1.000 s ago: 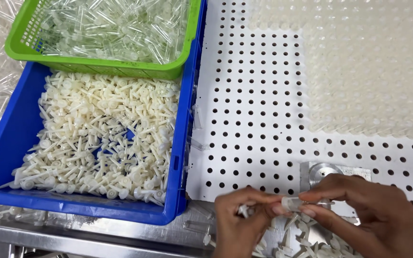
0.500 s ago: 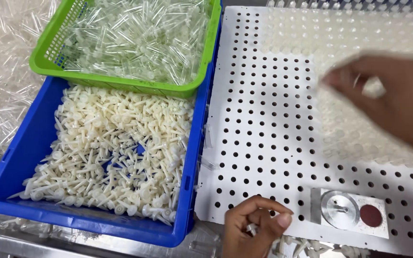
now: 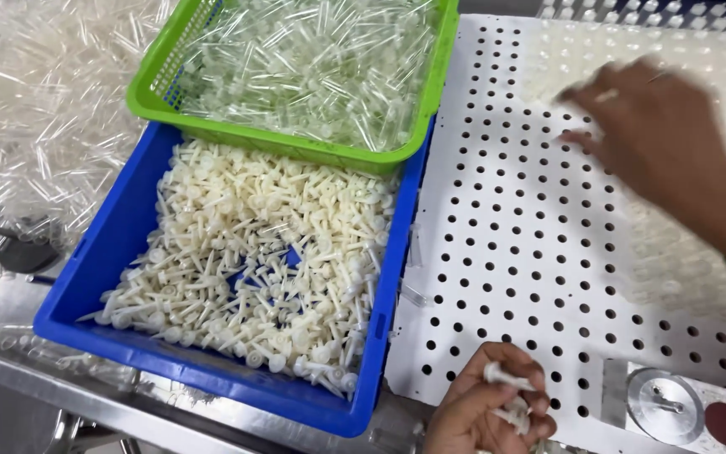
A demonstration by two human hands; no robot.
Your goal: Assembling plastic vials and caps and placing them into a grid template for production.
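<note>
On the white perforated board, most near holes stand empty, while the far right part looks filled with clear tubes, so much seems left to load. Your left hand curls around a few white plugs at the near edge; your right hand, blurred, hovers over the board, grip unclear. The blue bin holds white plugs, the green basket clear tubes.

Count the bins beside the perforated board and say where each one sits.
2. A green basket of clear tubes sits at the top, its front edge resting over the blue bin of white plastic pieces, left of the perforated board.
</note>
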